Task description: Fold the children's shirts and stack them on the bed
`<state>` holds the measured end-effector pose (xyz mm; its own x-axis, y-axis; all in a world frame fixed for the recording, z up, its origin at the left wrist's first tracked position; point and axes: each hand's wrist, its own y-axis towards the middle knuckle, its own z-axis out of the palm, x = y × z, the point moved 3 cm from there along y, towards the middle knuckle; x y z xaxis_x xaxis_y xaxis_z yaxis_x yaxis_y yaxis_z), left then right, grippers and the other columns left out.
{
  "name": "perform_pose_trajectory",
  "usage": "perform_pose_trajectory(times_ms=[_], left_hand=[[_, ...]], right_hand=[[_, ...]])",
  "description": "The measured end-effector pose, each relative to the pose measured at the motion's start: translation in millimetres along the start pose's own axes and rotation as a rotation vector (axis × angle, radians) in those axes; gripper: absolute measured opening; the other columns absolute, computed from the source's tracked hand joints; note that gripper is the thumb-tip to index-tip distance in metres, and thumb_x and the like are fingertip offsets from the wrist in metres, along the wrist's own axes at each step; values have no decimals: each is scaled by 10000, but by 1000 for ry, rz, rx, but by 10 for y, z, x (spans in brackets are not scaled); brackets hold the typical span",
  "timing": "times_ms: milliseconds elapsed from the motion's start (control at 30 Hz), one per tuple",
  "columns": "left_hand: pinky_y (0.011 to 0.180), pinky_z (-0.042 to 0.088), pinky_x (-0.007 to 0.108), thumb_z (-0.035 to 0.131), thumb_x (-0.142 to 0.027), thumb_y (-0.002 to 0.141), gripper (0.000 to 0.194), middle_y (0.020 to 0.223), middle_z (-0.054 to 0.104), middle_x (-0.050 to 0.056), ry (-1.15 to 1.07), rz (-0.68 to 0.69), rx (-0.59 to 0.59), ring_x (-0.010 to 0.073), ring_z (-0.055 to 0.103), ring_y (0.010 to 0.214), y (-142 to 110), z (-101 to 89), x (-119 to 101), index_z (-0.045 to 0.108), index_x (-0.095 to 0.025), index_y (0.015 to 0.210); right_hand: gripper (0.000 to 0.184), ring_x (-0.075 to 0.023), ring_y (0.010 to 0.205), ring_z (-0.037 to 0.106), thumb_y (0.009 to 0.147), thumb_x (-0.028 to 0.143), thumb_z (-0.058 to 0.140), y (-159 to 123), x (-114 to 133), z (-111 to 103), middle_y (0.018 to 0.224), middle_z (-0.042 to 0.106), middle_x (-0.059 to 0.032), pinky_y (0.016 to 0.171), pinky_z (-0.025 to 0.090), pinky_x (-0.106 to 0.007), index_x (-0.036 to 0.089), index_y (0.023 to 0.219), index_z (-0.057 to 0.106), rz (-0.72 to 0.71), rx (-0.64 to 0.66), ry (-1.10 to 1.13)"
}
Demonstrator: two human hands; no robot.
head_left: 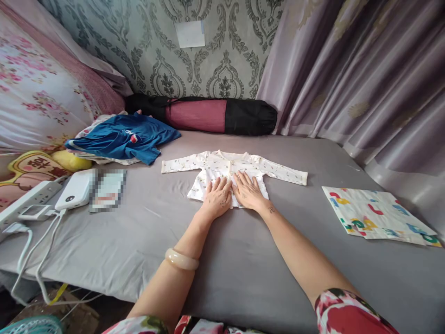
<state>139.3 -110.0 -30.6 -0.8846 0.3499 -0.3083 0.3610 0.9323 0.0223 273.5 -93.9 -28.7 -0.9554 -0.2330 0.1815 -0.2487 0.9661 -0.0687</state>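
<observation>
A small white baby shirt (215,163) with a fine print lies spread flat on the grey sheet (167,227), its long sleeves stretched out to both sides. My left hand (218,197) rests flat on the lower front of the shirt, fingers extended. Close beside it, my right hand (248,190) also lies flat on the fabric, fingers slightly apart. Neither hand grips the cloth. Part of the shirt's lower edge is hidden under my hands.
Folded cloth with colourful prints (378,215) lies at the right. Left are a blue T-shirt (128,134) on other clothes, a white power bank (75,188), a power strip (31,202) and cables. A black and pink rolled bag (196,115) lies along the wall.
</observation>
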Motion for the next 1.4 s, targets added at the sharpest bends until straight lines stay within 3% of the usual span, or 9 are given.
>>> perform_pose_trajectory(times_ms=[100, 200, 300, 433, 733, 1033, 1233, 1333, 1400], left_hand=[[1180, 207, 503, 369, -229, 916, 522, 1525, 416, 79, -10, 2, -39, 266, 293, 1445, 10, -55, -8, 456, -218, 1430], [1163, 244, 484, 342, -253, 937, 451, 1464, 497, 50, -43, -10, -82, 244, 362, 1400, 29, -102, -14, 541, -258, 1342], [1156, 250, 491, 364, -380, 961, 434, 1451, 506, 57, -49, 5, -98, 264, 369, 1388, 34, -91, -23, 536, -270, 1344], [1154, 208, 561, 436, -423, 934, 544, 1523, 401, 109, 0, 44, -57, 336, 284, 1432, 23, -18, -32, 420, -257, 1452], [1147, 218, 570, 454, -423, 926, 493, 1511, 411, 121, 12, 42, -18, 347, 298, 1423, 18, -74, -59, 495, -257, 1389], [1153, 256, 495, 451, -438, 938, 466, 1458, 480, 131, -93, -23, -119, 301, 360, 1396, 85, -92, 0, 530, -204, 1333], [1145, 270, 497, 463, -366, 927, 427, 1441, 489, 149, -69, -60, -138, 308, 363, 1397, 104, -73, 57, 524, -161, 1297], [1144, 269, 501, 467, -371, 920, 427, 1440, 484, 170, -55, -62, -121, 323, 366, 1394, 100, -76, 55, 543, -141, 1272], [1154, 243, 515, 484, -398, 906, 529, 1473, 434, 219, -51, -111, -141, 353, 326, 1416, 104, -78, 66, 498, -90, 1336]], right_hand=[[536, -282, 1432, 268, 1006, 393, 228, 79, -17, -112, 1575, 311, -103, 1160, 168, -489, 184, 1467, 403, -7, 11, 15], [469, -258, 1325, 413, 999, 302, 238, 236, -52, -202, 1429, 507, -122, 1141, 210, -440, 182, 1323, 555, 38, -78, 8], [516, -261, 1417, 284, 996, 306, 239, 440, -121, -176, 1518, 396, -151, 1173, 139, -438, 96, 1424, 438, 147, -139, -8], [654, -264, 1484, 120, 1001, 416, 197, 716, -251, -68, 1614, 174, -154, 1195, 63, -452, 29, 1527, 225, 268, -70, 3], [691, -289, 1482, 112, 995, 480, 161, 1092, -567, -75, 1606, 180, -176, 1183, 59, -483, 51, 1531, 238, 441, -119, 13], [697, -275, 1493, 40, 992, 462, 153, 1071, -534, -87, 1615, 122, -182, 1184, -16, -486, 24, 1530, 214, 375, -162, -76], [700, -286, 1482, 133, 996, 460, 166, 1073, -572, -73, 1597, 199, -194, 1192, 82, -417, 0, 1520, 230, 417, -97, -21], [661, -300, 1478, 151, 995, 403, 201, 1082, -431, -184, 1589, 214, -210, 1188, 99, -440, -8, 1510, 254, 379, -111, -17], [622, -273, 1478, 166, 993, 364, 200, 1078, -206, -251, 1590, 234, -184, 1192, 93, -427, 24, 1506, 288, 229, -118, -2]])
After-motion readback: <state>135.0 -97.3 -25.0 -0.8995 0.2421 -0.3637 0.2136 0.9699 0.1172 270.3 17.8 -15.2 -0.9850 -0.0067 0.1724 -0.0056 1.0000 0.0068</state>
